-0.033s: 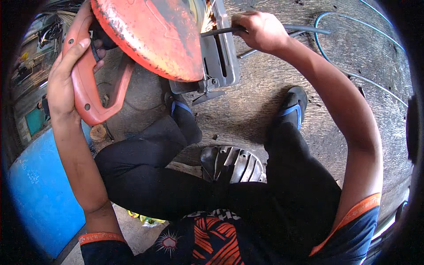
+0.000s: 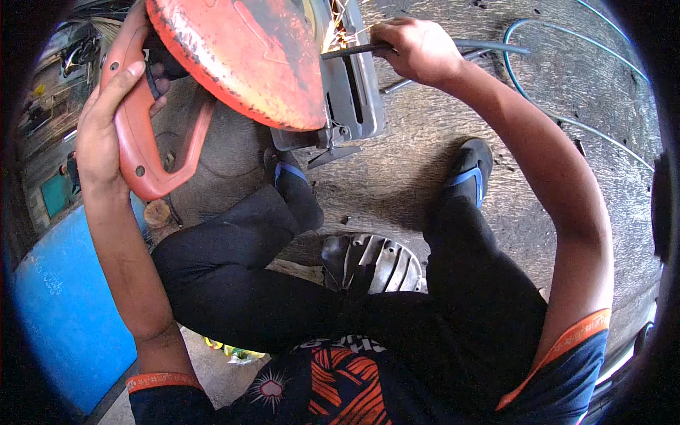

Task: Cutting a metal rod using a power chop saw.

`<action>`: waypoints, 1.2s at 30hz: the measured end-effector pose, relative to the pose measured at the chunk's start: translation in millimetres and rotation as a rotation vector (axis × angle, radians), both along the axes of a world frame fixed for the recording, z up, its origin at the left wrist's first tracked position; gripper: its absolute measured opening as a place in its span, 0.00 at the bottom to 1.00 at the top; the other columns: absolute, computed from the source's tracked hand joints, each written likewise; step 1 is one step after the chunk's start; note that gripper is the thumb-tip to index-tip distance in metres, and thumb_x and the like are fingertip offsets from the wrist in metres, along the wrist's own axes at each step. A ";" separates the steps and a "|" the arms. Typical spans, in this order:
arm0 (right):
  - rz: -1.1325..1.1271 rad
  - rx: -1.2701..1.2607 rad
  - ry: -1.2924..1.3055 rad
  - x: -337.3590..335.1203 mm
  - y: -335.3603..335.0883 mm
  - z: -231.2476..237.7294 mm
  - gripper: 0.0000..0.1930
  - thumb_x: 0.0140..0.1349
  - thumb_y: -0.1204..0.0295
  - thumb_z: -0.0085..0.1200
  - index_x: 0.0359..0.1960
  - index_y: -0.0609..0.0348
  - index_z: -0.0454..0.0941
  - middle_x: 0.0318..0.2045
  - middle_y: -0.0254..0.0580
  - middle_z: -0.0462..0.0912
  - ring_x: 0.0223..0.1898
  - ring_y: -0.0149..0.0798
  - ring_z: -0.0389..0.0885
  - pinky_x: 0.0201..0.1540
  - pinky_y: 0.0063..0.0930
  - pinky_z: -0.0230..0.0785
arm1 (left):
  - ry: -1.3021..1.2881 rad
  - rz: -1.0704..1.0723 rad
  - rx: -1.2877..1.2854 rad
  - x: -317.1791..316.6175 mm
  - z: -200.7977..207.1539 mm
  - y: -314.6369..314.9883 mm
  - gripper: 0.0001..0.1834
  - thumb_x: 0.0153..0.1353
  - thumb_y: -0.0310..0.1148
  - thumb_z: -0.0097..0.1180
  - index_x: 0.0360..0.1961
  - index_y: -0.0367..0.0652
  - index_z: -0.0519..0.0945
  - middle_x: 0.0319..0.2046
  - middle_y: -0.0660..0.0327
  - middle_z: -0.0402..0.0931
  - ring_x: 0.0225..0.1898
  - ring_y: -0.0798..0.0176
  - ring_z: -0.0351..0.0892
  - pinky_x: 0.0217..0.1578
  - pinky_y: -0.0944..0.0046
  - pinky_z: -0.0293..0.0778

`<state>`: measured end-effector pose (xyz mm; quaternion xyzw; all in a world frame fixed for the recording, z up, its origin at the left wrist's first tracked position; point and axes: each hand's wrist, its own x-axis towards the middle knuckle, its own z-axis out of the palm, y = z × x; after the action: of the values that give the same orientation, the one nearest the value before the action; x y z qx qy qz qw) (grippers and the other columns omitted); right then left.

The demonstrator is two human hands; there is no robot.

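Observation:
My left hand (image 2: 103, 134) is wrapped round the orange handle (image 2: 131, 142) of a chop saw, fingers closed through the grip near a black trigger. The saw's worn, scuffed orange blade guard (image 2: 244, 64) slants down over the grey metal base (image 2: 361, 92). In my right hand (image 2: 418, 49) a dark metal rod (image 2: 350, 51) is gripped. One end of it runs in beside the guard; the other sticks out past my wrist. Sparks (image 2: 338, 28) fly up where the rod meets the saw. The guard hides the blade and the exact cut.
Between my feet and legs stands a ribbed metal casing (image 2: 375, 265). A blue panel or container (image 2: 74, 304) is at the left, with a round wooden piece (image 2: 157, 213) beside it. A thin hose (image 2: 567, 119) curls over the rough floor at right; another rod (image 2: 407, 81) lies near the base.
The sparks have spread a little wider, reaching toward my right hand. My hands, the saw and the rod have hardly moved.

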<state>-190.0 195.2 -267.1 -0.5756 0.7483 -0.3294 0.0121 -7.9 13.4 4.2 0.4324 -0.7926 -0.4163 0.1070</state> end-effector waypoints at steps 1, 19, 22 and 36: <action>0.000 0.000 0.001 -0.9 0.6 -2.7 0.10 0.52 0.68 0.55 0.36 0.51 0.78 0.28 0.44 0.81 0.33 0.49 0.81 0.36 0.41 0.74 | 0.001 0.000 0.000 0.4 -0.8 -1.7 0.25 0.58 0.38 0.56 0.53 0.33 0.70 0.42 0.58 0.75 0.39 0.65 0.77 0.43 0.64 0.73; 0.116 -0.035 -0.451 -4.0 10.7 -17.8 0.10 0.58 0.67 0.53 0.32 0.62 0.80 0.21 0.44 0.80 0.20 0.39 0.77 0.27 0.33 0.71 | -0.070 -0.061 0.038 3.1 2.1 -13.3 0.21 0.59 0.37 0.55 0.49 0.34 0.72 0.35 0.59 0.77 0.34 0.66 0.77 0.38 0.67 0.74; 0.174 0.229 -0.961 0.6 12.9 -8.4 0.16 0.61 0.62 0.50 0.30 0.67 0.80 0.17 0.41 0.79 0.17 0.28 0.73 0.21 0.26 0.68 | -0.055 -0.087 0.070 3.9 5.8 -11.6 0.19 0.59 0.36 0.55 0.48 0.34 0.73 0.32 0.58 0.77 0.32 0.67 0.77 0.36 0.68 0.74; 0.172 0.318 -1.558 35.4 18.0 -4.3 0.19 0.67 0.59 0.42 0.28 0.62 0.75 0.15 0.30 0.70 0.13 0.22 0.62 0.15 0.20 0.55 | 0.001 -0.029 0.054 -0.3 0.3 -4.4 0.23 0.59 0.37 0.55 0.51 0.34 0.71 0.36 0.58 0.76 0.37 0.67 0.78 0.40 0.67 0.75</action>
<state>-154.6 213.2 -271.4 -0.2273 0.5157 -0.5240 0.6386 -8.2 9.0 4.5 0.4232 -0.7873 -0.4392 0.0896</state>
